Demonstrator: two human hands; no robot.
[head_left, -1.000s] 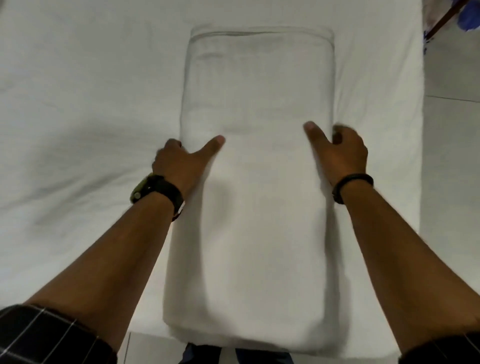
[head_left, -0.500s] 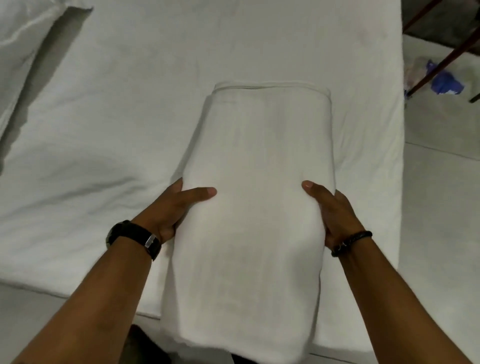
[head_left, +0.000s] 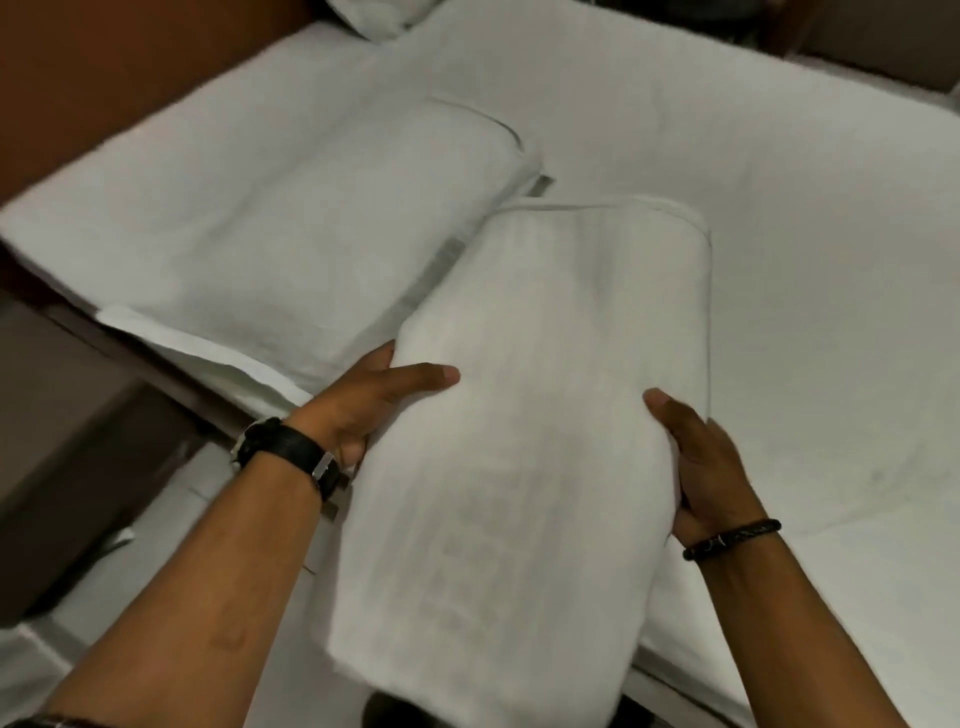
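Head view has your left hand (head_left: 363, 405) clamped on the left side of the pillow (head_left: 530, 415), thumb lying across the top and fingers tucked underneath. Your right hand (head_left: 701, 457) does the same on the right side, thumb on top with the rest wrapped round the edge. So both are gripping it, neither is free. The pillow is up in the air, its near end hanging past the near edge of the bed (head_left: 779, 234) and its far end over the sheet. That far end sits just beside the second pillow (head_left: 291, 234), which lies along the left edge by the brown headboard (head_left: 104, 67).

Looks to me like the carry step (placing isn't done yet). Next you'd want to swing it level and set it down next to the other one, edges lined up, then let go with both hands together.
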